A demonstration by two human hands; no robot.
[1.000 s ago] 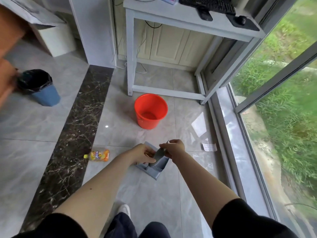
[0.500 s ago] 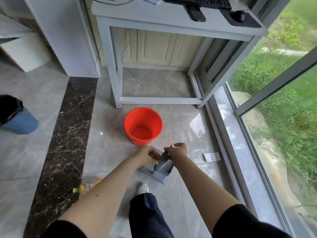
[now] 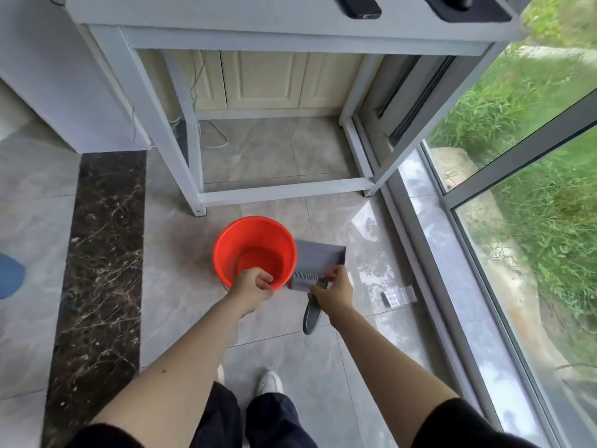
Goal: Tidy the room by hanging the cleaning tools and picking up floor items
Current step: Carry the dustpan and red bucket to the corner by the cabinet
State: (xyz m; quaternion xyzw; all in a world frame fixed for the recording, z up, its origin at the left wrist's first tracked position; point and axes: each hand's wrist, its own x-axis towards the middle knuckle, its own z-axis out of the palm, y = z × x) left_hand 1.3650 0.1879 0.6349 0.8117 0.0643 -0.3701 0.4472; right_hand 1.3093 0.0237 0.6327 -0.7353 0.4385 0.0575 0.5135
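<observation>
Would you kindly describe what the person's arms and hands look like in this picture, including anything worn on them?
Both forearms are bare from the upper arm down. Black sleeves end above the elbows, one on the left arm and one on the right arm. The left hand and right hand carry no gloves. No rings, watch or wristbands show on the fingers or wrists from this angle.

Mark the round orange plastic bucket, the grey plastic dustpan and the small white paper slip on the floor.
Round orange plastic bucket [image 3: 250, 236]: head view, inner back wall.
Grey plastic dustpan [image 3: 318, 255]: head view, flat pan surface.
Small white paper slip [image 3: 399, 295]: head view, its middle.
</observation>
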